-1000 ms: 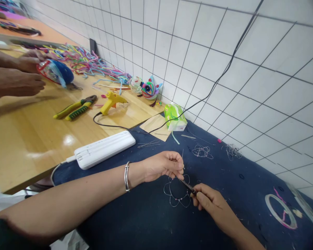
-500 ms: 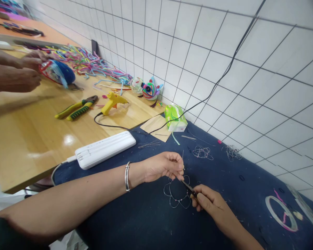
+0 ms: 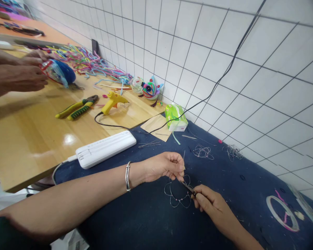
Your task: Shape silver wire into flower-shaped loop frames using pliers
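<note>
My left hand (image 3: 169, 167), with a silver bangle at the wrist, pinches the upper end of a thin wire flower shape (image 3: 177, 199). A short wire end sticks up above its fingertips. The flower has several looped petals and small pink beads, and it hangs over the dark blue cloth. My right hand (image 3: 207, 200) is wrapped round a dark slim tool (image 3: 188, 188), perhaps small pliers or scissors. The tool's tip meets the wire just below my left fingertips; its exact grip there is too small to make out.
A white power bank (image 3: 105, 149), yellow glue gun (image 3: 112, 103), green-yellow pliers (image 3: 77, 107) and green tissue pack (image 3: 176, 117) lie ahead and left. Wire bundles (image 3: 203, 152) and a white ring (image 3: 282, 213) are right. Another person's hands (image 3: 28, 73) hold a blue ball.
My hands and the wire flower are nearly unchanged. The other person's hands at the far left have shifted slightly to the right.
</note>
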Demonstrator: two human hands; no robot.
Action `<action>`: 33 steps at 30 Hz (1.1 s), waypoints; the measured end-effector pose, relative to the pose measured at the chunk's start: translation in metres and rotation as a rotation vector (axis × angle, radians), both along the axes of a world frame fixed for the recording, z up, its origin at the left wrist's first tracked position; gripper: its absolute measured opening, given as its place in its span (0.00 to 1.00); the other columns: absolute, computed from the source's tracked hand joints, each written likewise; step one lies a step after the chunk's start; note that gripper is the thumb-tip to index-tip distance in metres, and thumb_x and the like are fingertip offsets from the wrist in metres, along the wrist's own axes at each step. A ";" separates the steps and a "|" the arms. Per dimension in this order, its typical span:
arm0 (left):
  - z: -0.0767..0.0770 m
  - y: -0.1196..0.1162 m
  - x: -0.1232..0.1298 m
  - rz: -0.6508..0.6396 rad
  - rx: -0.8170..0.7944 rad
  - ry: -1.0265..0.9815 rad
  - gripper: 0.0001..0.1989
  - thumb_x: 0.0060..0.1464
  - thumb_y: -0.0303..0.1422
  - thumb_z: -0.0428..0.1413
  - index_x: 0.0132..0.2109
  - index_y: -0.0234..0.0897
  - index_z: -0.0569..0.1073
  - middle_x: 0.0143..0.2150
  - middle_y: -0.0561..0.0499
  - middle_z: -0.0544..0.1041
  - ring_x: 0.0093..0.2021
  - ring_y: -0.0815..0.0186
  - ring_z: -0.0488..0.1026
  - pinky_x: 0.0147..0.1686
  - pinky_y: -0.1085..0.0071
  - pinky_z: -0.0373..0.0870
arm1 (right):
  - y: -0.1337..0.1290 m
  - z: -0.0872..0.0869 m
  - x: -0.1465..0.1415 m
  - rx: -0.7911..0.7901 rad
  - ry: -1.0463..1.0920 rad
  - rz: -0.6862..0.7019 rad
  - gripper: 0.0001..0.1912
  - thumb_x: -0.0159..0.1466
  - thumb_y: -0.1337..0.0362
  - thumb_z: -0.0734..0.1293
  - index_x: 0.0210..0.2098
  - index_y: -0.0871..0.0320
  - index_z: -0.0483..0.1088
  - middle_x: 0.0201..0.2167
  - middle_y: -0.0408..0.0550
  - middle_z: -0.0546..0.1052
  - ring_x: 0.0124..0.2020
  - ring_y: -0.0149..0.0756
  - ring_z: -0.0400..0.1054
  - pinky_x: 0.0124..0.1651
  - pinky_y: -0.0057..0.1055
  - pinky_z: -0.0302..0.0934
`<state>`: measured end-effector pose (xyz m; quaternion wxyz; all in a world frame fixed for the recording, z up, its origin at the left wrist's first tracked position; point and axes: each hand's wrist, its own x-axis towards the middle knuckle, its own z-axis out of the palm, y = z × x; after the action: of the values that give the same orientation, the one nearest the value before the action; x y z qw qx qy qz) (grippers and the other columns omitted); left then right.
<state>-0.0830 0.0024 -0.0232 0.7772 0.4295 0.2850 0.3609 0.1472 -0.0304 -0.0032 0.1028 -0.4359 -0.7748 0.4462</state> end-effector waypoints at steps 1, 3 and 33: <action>0.001 0.000 0.000 0.003 0.015 0.011 0.08 0.48 0.31 0.58 0.33 0.33 0.67 0.28 0.51 0.74 0.30 0.70 0.73 0.27 0.76 0.60 | 0.000 0.000 0.000 0.003 -0.001 0.001 0.17 0.65 0.54 0.53 0.31 0.57 0.65 0.26 0.42 0.67 0.27 0.29 0.59 0.31 0.25 0.54; 0.003 -0.001 0.000 0.013 0.051 0.030 0.08 0.48 0.32 0.58 0.33 0.33 0.67 0.27 0.51 0.74 0.28 0.71 0.72 0.26 0.77 0.59 | 0.000 0.001 0.000 0.007 -0.004 0.003 0.16 0.65 0.55 0.53 0.31 0.56 0.64 0.26 0.41 0.66 0.27 0.29 0.59 0.31 0.25 0.54; 0.021 -0.009 -0.005 -0.111 0.618 0.337 0.03 0.53 0.27 0.51 0.32 0.35 0.67 0.29 0.52 0.71 0.30 0.70 0.69 0.32 0.72 0.64 | 0.001 0.003 0.001 0.002 -0.090 0.092 0.17 0.65 0.55 0.54 0.28 0.57 0.65 0.22 0.41 0.67 0.23 0.27 0.60 0.27 0.25 0.52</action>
<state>-0.0879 -0.0068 -0.0019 0.5711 0.7126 0.2628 0.3116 0.1485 -0.0295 -0.0006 0.0476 -0.4195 -0.7982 0.4296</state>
